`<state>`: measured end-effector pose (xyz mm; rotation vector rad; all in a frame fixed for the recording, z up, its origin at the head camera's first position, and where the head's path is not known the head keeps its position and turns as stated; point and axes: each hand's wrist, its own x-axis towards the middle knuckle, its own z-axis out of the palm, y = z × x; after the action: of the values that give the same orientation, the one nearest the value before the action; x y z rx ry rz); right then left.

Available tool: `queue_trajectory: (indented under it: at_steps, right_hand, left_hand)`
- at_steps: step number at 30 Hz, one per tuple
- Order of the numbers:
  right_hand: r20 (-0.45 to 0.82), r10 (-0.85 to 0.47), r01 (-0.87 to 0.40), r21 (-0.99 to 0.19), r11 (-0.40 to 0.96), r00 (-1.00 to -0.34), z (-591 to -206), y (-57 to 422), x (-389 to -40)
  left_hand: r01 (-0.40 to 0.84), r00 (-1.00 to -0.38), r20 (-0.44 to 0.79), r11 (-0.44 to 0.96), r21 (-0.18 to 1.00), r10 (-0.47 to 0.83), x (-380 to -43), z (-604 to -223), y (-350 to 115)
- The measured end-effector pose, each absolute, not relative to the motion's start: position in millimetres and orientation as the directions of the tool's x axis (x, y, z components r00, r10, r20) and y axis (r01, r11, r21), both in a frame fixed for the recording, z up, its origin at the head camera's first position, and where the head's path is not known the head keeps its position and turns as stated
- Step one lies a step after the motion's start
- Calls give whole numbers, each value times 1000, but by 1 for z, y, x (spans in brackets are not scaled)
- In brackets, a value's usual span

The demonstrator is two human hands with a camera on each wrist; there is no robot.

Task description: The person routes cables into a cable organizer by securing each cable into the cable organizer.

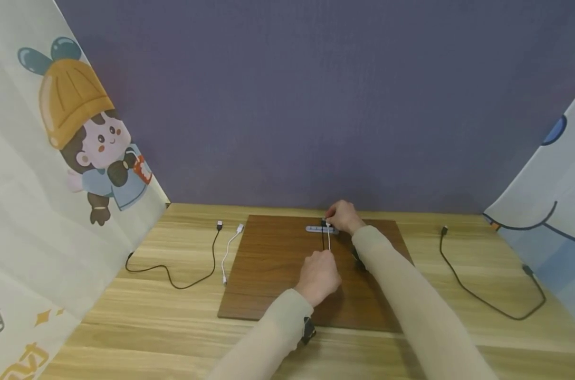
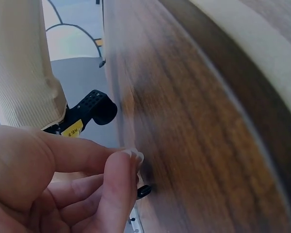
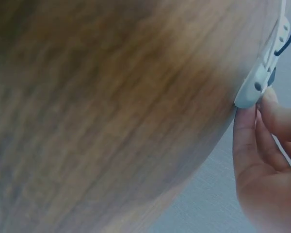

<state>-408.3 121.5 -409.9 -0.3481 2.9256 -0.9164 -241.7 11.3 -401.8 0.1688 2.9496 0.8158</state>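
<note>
A pale cable holder strip [image 1: 312, 229] lies along the back of a dark brown board [image 1: 264, 269]. A black cable [image 1: 323, 241] and a white cable [image 1: 329, 241] run side by side from it toward the front. My right hand [image 1: 345, 216] pinches the white cable's far end at the strip; in the right wrist view its fingertips sit by the rounded end of the holder strip [image 3: 254, 85]. Nearer the front, my left hand [image 1: 319, 277] pinches the white cable's other end. A bit of white connector [image 2: 137, 155] shows between its thumb and finger, and a black cable end [image 2: 144, 191] appears just beyond.
Left of the board lie a black USB cable [image 1: 183, 286] and a short white cable [image 1: 227, 253]. Another black cable [image 1: 472, 296] curves on the wooden table [image 1: 150, 316] at the right. A grey-purple wall [image 1: 287, 105] rises behind; printed cloths hang at both sides.
</note>
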Motion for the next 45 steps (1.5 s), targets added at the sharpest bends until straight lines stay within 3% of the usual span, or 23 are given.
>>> queue_trajectory:
  at_steps: [15, 25, 36, 45]
  right_hand:
    - [21, -385, -356, -428, 831, -923, -404, 125, -408]
    - [36, -350, -327, -456, 828, -936, -389, 158, -391]
    - [51, -337, -320, -472, 822, -940, -385, 203, -374]
    - [122, -358, -375, -421, 826, -926, -374, 236, -368]
  left_hand:
    - [124, -991, 23, 860, 495, 130, -239, -403, 4]
    - [86, -993, -28, 852, 517, 117, -236, -403, 5]
    - [149, -986, 9, 864, 480, 165, -238, -401, 6]
    - [130, -990, 13, 875, 466, 140, -237, -399, 7]
